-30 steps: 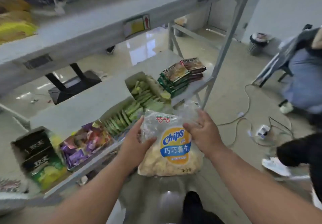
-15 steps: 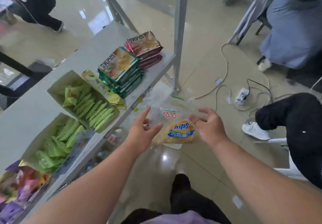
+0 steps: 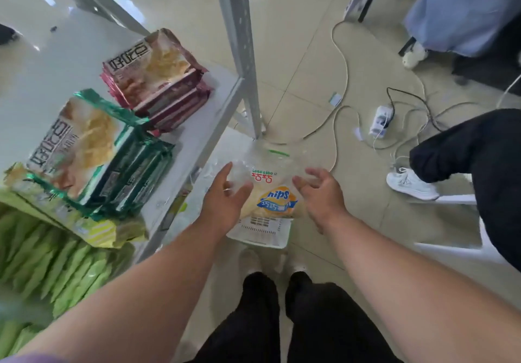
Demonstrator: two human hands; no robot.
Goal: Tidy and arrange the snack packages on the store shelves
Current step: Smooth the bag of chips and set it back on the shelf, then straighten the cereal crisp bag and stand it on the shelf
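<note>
A clear bag of chips (image 3: 270, 190) with a yellow and blue label lies low down, below the edge of the grey shelf (image 3: 197, 125), on top of a white printed package (image 3: 262, 233). My left hand (image 3: 225, 202) is at its left side and my right hand (image 3: 321, 196) at its right, both with fingers spread and not gripping. On the shelf stand a stack of green snack packs (image 3: 84, 154) and a stack of red snack packs (image 3: 158, 77).
Boxes of green sachets (image 3: 56, 264) and a yellow-green pack (image 3: 95, 230) sit at the shelf's near left. The shelf's grey upright post (image 3: 239, 52) rises behind the bag. Cables and a power strip (image 3: 380, 120) lie on the floor. Another person's leg and white shoe (image 3: 408, 185) are at the right.
The chips bag went down from chest height, turned so its label reads upside down, and both hands let go of it. My view tilted down toward the floor.
</note>
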